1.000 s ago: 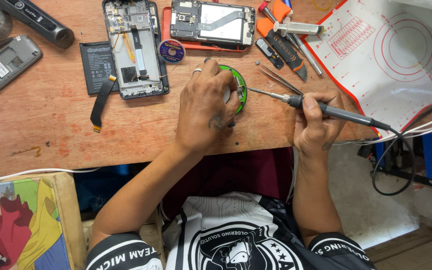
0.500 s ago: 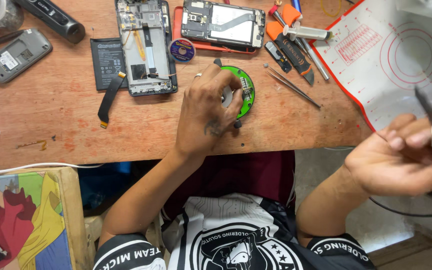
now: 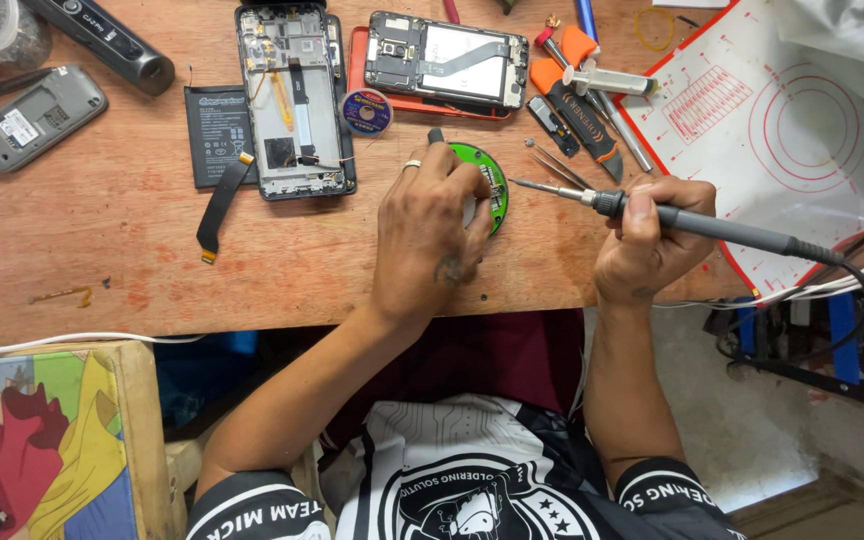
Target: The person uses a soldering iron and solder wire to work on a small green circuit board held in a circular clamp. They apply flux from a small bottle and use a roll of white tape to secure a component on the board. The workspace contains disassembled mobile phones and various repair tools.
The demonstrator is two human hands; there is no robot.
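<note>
The round green circuit board (image 3: 490, 182) was pinned flat on the wooden bench (image 3: 102, 260) under the closed fingers (image 3: 452, 165) of the left hand (image 3: 430, 235), while a soldering iron (image 3: 692, 222), gripped in the right hand (image 3: 647, 240), was aimed at the board's right edge, a joint apparently being soldered, with steady tip placement judged necessary.

The right hand (image 3: 647, 240), off the table edge half a second ago, is back over the table (image 3: 132, 260) gripping the soldering iron (image 3: 712, 228), tip aimed at the green round circuit board (image 3: 490, 180).
</note>
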